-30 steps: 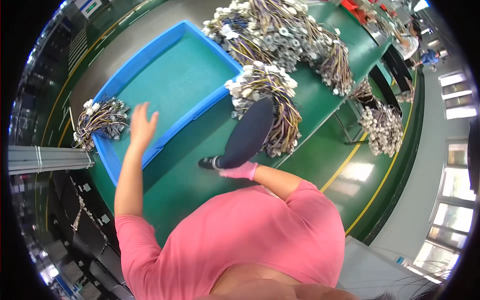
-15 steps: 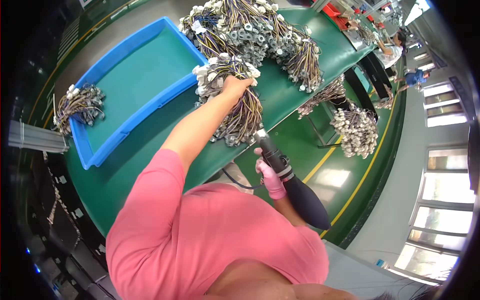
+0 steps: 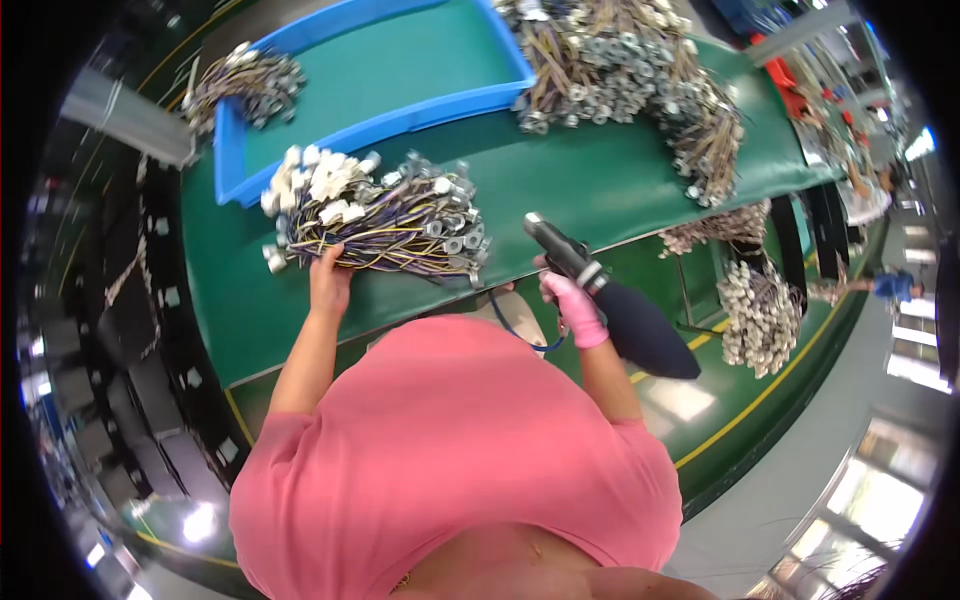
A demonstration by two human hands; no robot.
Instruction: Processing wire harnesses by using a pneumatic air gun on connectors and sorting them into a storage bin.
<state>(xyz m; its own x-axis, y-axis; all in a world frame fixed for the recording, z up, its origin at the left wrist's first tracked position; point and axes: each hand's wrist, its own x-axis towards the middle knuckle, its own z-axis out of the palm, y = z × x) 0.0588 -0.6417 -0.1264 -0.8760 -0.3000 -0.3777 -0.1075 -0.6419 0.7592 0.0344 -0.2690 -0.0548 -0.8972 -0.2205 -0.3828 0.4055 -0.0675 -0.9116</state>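
My left hand [image 3: 330, 285] is closed on the near edge of a bundle of wire harnesses [image 3: 385, 232] lying on the green tabletop [image 3: 590, 165]. The bundle has purple, yellow and white wires, white connectors at its left end and grey ring-shaped parts at its right end. In a pink glove, my right hand [image 3: 572, 303] is wrapped round a black vacuum gun [image 3: 562, 250] with a metal nozzle and a dark cloth bag [image 3: 645, 332]. Its nozzle points toward the table, apart from the bundle. A blue hose [image 3: 515, 328] hangs beside my right hand.
A blue tray [image 3: 415, 115] stands behind the bundle, with another harness bundle [image 3: 250, 85] over its left rim. A large harness heap [image 3: 630, 80] covers the back right of the table. More harnesses [image 3: 762, 318] hang on a rack at the right. A metal post [image 3: 130, 115] rises at the left.
My left hand has moved left and nearer to my body with the harness bundle, away from the big heap. My view has shifted; the right hand still holds the vacuum gun.
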